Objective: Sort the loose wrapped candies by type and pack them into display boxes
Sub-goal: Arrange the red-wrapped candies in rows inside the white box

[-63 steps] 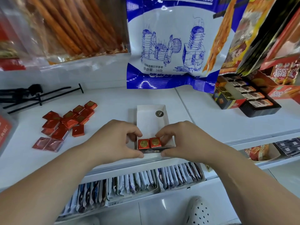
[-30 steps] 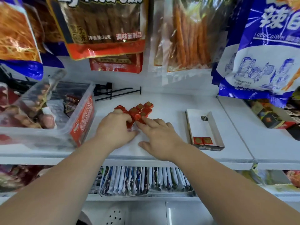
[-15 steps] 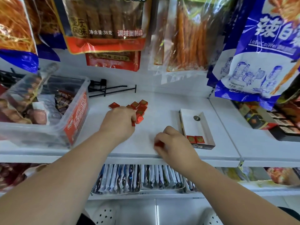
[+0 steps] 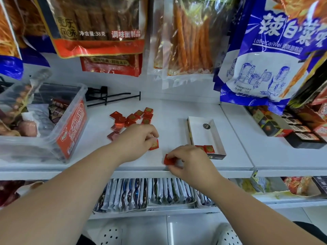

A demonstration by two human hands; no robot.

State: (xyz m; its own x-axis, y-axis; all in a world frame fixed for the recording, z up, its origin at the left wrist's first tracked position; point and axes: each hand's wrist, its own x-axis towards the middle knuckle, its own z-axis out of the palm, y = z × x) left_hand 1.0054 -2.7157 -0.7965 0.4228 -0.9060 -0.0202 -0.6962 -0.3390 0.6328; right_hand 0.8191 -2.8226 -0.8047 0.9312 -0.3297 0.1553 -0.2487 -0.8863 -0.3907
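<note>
A clear tub [image 4: 44,121] sits left on the white shelf [image 4: 177,106]; black hooks [image 4: 113,97] lie at the back; snack bags [image 4: 99,27] hang above.

Shows red foil-wrapped square candies [image 4: 131,119] heaped loose; right of them, an open white cardboard display box [image 4: 215,137], two candies [image 4: 207,149] at its near end.
</note>
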